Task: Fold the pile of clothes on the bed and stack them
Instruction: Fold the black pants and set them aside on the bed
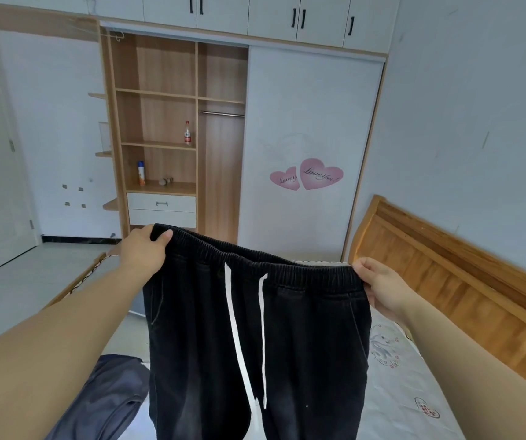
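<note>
Only the person's two arms and hands show. Both forearms are bare from the lower edge of the view up to the wrists, with no sleeve, cuff, watch or band in sight. The left hand [145, 250] and the right hand [382, 289] are ungloved; no ring shows on the fingers that can be seen, and the nails look short and unpainted

Both hands [142, 250] [382, 289] hold black trousers [255, 328] up by waistband.

Bright, even daylight, wide-angle view

You get soft, nearly shadowless light; the wardrobe [223, 122] lines bow toward the edges, and fine detail looks slightly smeared.
</note>
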